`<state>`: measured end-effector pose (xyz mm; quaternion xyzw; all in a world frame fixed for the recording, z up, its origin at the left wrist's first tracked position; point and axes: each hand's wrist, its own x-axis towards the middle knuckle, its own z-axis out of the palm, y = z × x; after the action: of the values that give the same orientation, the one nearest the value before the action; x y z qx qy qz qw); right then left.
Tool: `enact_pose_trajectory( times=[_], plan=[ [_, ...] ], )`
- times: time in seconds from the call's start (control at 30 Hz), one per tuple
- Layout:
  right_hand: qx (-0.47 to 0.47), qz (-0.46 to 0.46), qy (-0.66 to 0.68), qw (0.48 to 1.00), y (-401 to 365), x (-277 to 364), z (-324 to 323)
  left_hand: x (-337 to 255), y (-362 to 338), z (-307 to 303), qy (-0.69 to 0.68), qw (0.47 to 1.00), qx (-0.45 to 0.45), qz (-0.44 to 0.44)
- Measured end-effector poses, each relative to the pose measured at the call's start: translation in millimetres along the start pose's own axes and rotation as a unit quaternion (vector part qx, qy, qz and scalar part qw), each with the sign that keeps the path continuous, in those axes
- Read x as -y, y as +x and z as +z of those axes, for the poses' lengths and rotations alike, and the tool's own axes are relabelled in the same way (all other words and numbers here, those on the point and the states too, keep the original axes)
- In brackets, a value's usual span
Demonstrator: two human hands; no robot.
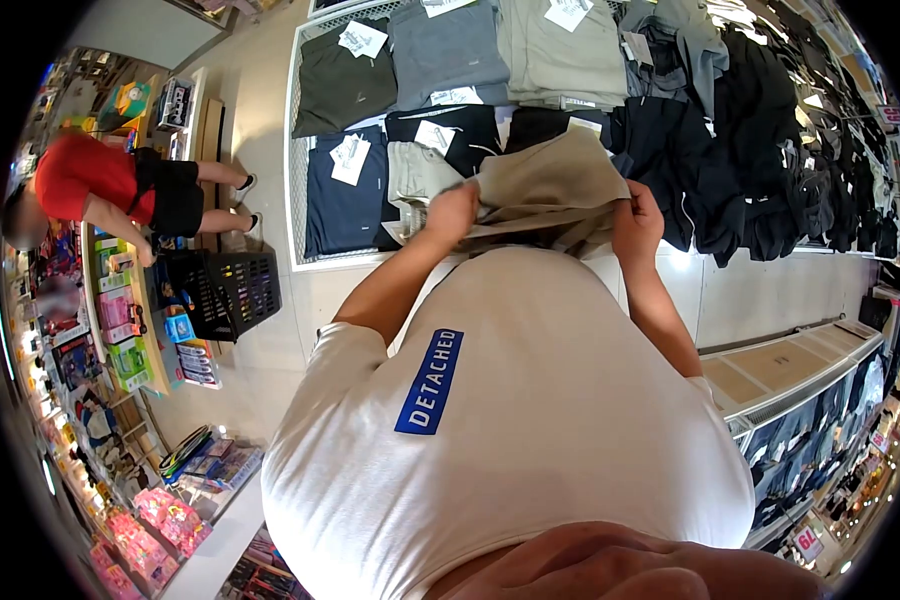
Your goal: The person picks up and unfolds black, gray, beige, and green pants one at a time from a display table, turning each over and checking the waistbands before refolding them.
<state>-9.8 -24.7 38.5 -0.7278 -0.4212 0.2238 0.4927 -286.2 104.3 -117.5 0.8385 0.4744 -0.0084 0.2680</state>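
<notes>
A tan garment [555, 175] is stretched between my two hands over the near edge of the display table [293, 200]. My left hand [454, 213] is closed on its left edge, and my right hand [638, 215] grips its right edge. Part of the cloth hangs in folds toward my shirt. Just left of it lies a light grey folded garment [418, 172], beside dark navy folded trousers [342, 200] with a white tag. Black folded garments [460, 130] lie behind.
Dark green [345, 80], grey [448, 55] and beige [560, 50] folded stacks line the back. Loose black clothes [685, 170] lie at right. At left, a person in red [85, 180] stands by toy shelves with a black basket [225, 295]. Another rack [790, 365] is at lower right.
</notes>
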Motion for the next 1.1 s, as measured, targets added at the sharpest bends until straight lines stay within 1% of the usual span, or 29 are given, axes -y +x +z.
enact_pose_trajectory(
  times=[0.07, 0.1, 0.13, 0.2, 0.23, 0.27, 0.33, 0.37, 0.4, 0.47, 0.5, 0.57, 0.6, 0.63, 0.67, 0.7, 0.73, 0.77, 0.8, 0.87, 0.9, 0.93, 0.97, 1.0, 1.03, 1.07, 1.1],
  plan=[
    [-0.038, -0.028, 0.011, 0.999, 11.2, -15.1, -6.6, -3.8, -6.4, -23.1, -0.120, 0.980, -0.157, 0.009],
    [-0.052, -0.042, 0.017, 0.998, 15.3, -18.1, -10.5, 3.1, -4.4, -29.0, -0.210, 0.976, -0.050, -0.010],
    [-0.048, -0.038, 0.019, 0.998, 17.6, -23.6, -13.7, 3.7, -6.3, -26.9, -0.208, 0.977, -0.049, -0.016],
    [-0.031, -0.004, 0.033, 0.999, 27.2, -34.8, -22.8, 1.0, -9.0, -21.5, -0.075, 0.994, -0.038, 0.070],
    [-0.024, 0.007, 0.021, 0.999, 30.3, -36.0, -26.4, -11.6, -9.9, -27.6, -0.060, 0.997, 0.042, 0.020],
    [-0.021, 0.006, 0.025, 0.999, 33.3, -37.9, -29.8, -22.3, -10.5, -25.5, -0.057, 0.997, 0.040, 0.015],
    [-0.010, 0.028, 0.006, 1.000, 40.4, -43.1, -39.8, -48.5, -10.0, -18.7, -0.017, 0.999, 0.035, -0.032],
    [-0.010, 0.029, 0.009, 1.000, 44.3, -45.2, -45.0, -62.1, -9.7, -19.9, -0.009, 0.998, 0.036, -0.042],
    [-0.022, 0.022, 0.003, 1.000, 49.4, -47.2, -50.3, -68.0, -5.5, -13.1, -0.007, 0.998, 0.036, -0.043],
    [-0.030, 0.017, 0.001, 0.999, 58.5, -50.5, -61.4, -74.0, -0.4, 8.1, 0.018, 1.000, 0.004, -0.021],
    [-0.034, 0.002, 0.006, 0.999, 64.3, -52.1, -67.1, -78.6, 0.4, 18.4, 0.033, 0.999, -0.024, -0.027],
    [-0.035, -0.031, 0.020, 0.999, 74.1, -62.4, -75.0, -84.4, 3.4, 31.1, 0.035, 0.998, -0.038, -0.035],
    [-0.030, -0.032, 0.023, 0.999, 77.2, -66.1, -78.7, -85.2, 6.0, 35.6, 0.036, 0.997, -0.051, -0.039],
    [-0.020, -0.021, -0.002, 1.000, 80.2, -68.9, -82.6, -86.4, 9.1, 37.5, 0.023, 0.998, -0.020, -0.062],
    [-0.009, -0.010, -0.028, 1.000, 83.5, -71.5, -86.6, -85.0, 10.0, 41.0, 0.022, 0.997, -0.022, -0.067],
    [-0.004, -0.012, -0.027, 1.000, 86.5, -74.8, -90.3, -81.7, 9.1, 45.0, 0.006, 0.996, -0.044, -0.082],
    [0.022, -0.023, -0.072, 0.997, 89.6, -79.4, -93.4, -80.4, 8.0, 47.2, -0.011, 0.993, -0.066, -0.096],
    [0.048, -0.033, -0.117, 0.991, 92.5, -84.4, -95.7, -82.6, 2.8, 48.6, -0.030, 0.987, -0.117, -0.110],
    [0.052, -0.035, -0.116, 0.991, 95.0, -92.7, -98.3, -78.0, 0.4, 53.2, -0.030, 0.986, -0.119, -0.114],
    [0.103, -0.117, -0.158, 0.975, 99.8, -113.5, -101.8, -54.0, -2.9, 76.7, -0.179, 0.946, -0.234, -0.136],
    [0.106, -0.118, -0.156, 0.975, 101.1, -124.0, -102.2, -36.2, 2.2, 92.3, -0.340, 0.890, -0.222, -0.206],
    [0.154, -0.091, -0.177, 0.968, 101.0, -134.7, -103.2, -47.3, -2.6, 82.9, -0.340, 0.889, -0.223, -0.209],
    [0.199, -0.065, -0.198, 0.958, 101.2, -142.2, -104.3, -67.0, -8.5, 62.0, -0.460, 0.823, -0.231, -0.239],
    [0.201, -0.066, -0.196, 0.957, 101.7, -146.7, -105.0, -79.5, -11.9, 49.6, -0.572, 0.740, -0.235, -0.264],
    [0.236, -0.089, -0.199, 0.947, 101.9, -147.7, -105.4, -89.4, -7.9, 50.1, -0.543, 0.744, -0.284, -0.268],
    [0.270, -0.111, -0.200, 0.935, 101.8, -148.4, -105.5, -96.1, -7.7, 48.3, -0.541, 0.743, -0.287, -0.270],
    [0.273, -0.113, -0.199, 0.934, 102.6, -148.3, -105.5, -100.9, -7.0, 45.0, -0.518, 0.760, -0.215, -0.330]
  ],
)
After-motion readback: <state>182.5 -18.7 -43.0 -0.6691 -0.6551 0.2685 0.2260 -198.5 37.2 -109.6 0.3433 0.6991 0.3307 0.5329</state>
